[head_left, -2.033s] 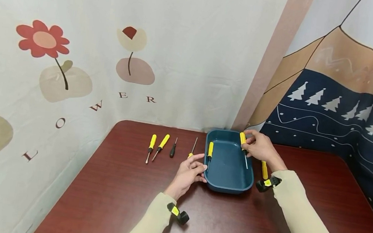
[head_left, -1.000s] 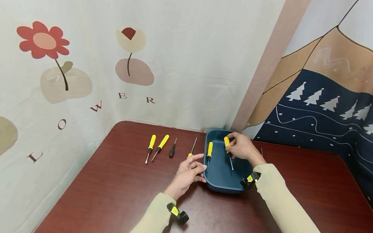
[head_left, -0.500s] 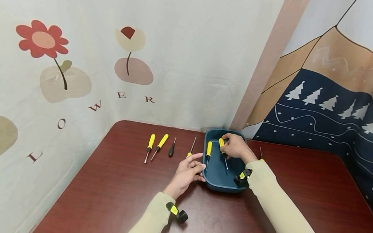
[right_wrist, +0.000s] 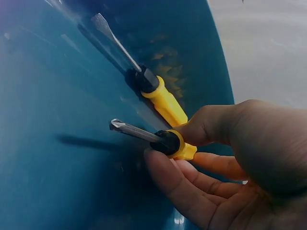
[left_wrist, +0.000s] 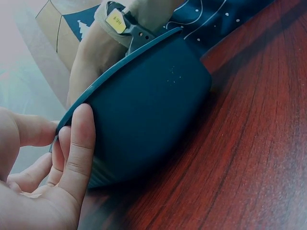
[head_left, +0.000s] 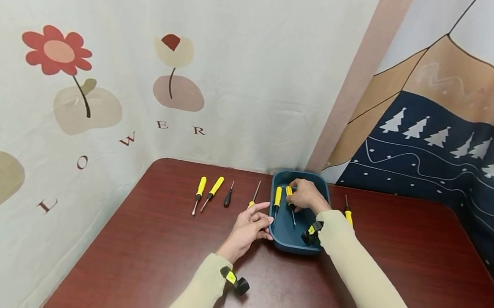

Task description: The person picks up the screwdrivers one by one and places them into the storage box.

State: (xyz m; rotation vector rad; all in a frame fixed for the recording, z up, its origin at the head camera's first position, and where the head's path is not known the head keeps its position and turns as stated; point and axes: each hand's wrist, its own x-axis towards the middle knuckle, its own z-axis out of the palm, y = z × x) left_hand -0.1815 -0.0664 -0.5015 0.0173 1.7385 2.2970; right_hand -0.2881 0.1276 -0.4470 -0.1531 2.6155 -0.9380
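My right hand (head_left: 308, 195) is inside the blue plastic tray (head_left: 296, 247) and grips a screwdriver (right_wrist: 163, 141) by its yellow handle. Its cross-shaped tip points out past the thumb and fingers, above the tray floor in the right wrist view. Beside it, a flat-bladed screwdriver (right_wrist: 165, 103) with a yellow handle lies along the tray's left side. My left hand (head_left: 245, 229) pinches the tray's left rim between thumb and fingers, as the left wrist view shows (left_wrist: 72, 167). Part of the held handle is hidden by my right fingers.
Left of the tray lie two yellow screwdrivers (head_left: 200, 189) (head_left: 215, 186), a small black screwdriver (head_left: 228, 198), and a yellow one (head_left: 251, 204) partly behind my left hand. Another yellow screwdriver (head_left: 348, 217) lies right of the tray, partly behind my right sleeve. A curtain (head_left: 255, 74) hangs behind the table.
My right hand has carried the screwdriver leftward and lower, from the tray's right rim to near the other screwdriver inside. My left hand has stayed at the left rim.
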